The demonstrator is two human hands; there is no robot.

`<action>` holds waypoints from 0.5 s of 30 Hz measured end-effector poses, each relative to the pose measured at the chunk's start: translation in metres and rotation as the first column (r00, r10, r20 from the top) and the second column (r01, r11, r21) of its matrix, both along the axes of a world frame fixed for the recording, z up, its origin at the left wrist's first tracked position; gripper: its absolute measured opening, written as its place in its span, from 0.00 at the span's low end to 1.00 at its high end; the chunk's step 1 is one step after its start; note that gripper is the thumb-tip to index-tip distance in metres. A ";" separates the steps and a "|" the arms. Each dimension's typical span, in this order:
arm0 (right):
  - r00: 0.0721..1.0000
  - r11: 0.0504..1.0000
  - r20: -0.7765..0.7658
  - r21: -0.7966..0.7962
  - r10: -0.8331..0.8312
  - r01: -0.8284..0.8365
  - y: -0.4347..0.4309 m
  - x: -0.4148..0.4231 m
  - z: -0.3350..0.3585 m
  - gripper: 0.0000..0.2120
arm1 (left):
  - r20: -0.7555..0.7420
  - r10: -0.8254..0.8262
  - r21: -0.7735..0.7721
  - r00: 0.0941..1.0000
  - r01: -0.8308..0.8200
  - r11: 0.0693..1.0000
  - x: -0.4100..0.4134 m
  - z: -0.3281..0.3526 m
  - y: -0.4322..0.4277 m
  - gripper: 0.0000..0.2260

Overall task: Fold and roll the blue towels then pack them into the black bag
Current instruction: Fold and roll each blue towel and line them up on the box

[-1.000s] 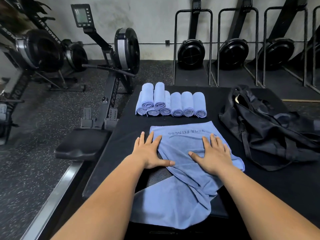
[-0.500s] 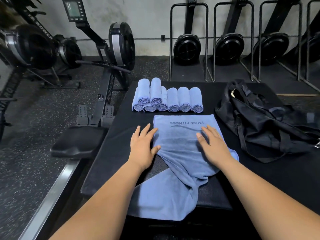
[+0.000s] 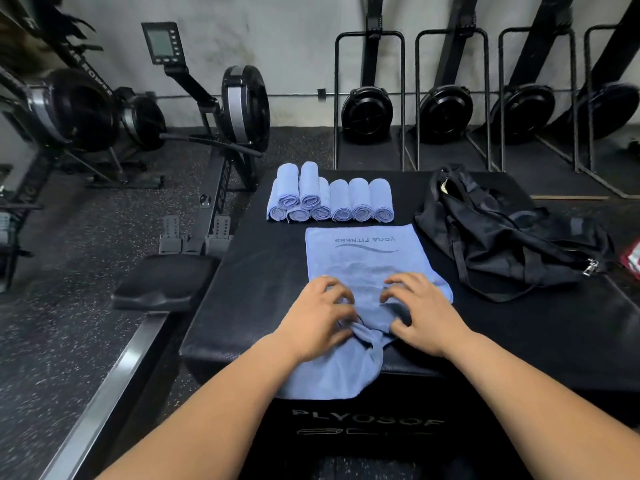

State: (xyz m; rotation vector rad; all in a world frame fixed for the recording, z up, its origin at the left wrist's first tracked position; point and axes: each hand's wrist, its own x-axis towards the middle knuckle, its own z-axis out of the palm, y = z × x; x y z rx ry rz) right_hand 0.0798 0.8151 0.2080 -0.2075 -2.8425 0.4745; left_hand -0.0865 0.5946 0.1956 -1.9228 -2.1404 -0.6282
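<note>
- Towel (image 3: pixel 363 258) lies on the box (image 3: pixel 242 278), printed end flat and away from the person, near end hanging over the front edge.
- Left hand (image 3: pixel 320 315) and right hand (image 3: pixel 420 311) are close together on it, fingers curled, pinching bunched cloth.
- Rolled towels (image 3: pixel 332 199) are stacked just beyond; bag (image 3: pixel 502 233) lies to the right.
- Risk: the bunch may fold in crooked and give a lumpy, loose roll.
- Risk: the hanging end's weight may drag the towel off the box.

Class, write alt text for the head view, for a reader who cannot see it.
A person's left hand and right hand grip and bunch a blue towel lying on a black box. Behind it lie rolled towels, with a black bag to their right. Beyond stand rowing machines.
</note>
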 end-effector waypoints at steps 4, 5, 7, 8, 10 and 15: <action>0.999 0.995 0.001 0.096 0.041 -0.041 0.000 0.017 -0.007 0.15 | 0.091 0.177 0.114 0.980 -0.187 0.976 -0.005 0.005 -0.015 0.05; 0.999 0.990 -0.005 0.132 0.042 -0.041 0.002 0.018 -0.009 0.14 | 0.119 0.219 0.127 0.968 -0.234 0.964 -0.008 0.005 -0.019 0.05; 0.997 0.988 -0.072 0.154 -0.002 0.013 0.008 0.016 -0.011 0.10 | 0.171 0.298 0.140 0.939 -0.322 0.936 -0.014 0.007 -0.024 0.05; 0.991 0.987 -0.124 0.142 -0.052 0.070 0.010 0.012 -0.009 0.08 | 0.209 0.333 0.155 0.919 -0.368 0.917 -0.017 0.009 -0.026 0.05; 0.957 0.975 -0.231 0.098 -0.173 0.200 0.011 0.002 0.001 0.05 | 0.292 0.415 0.174 0.861 -0.475 0.863 -0.019 0.017 -0.027 0.05; 0.910 0.946 -0.305 0.075 -0.281 0.317 -0.005 -0.016 0.026 0.07 | 0.263 0.693 0.075 0.671 -0.730 0.679 -0.030 0.026 -0.032 0.07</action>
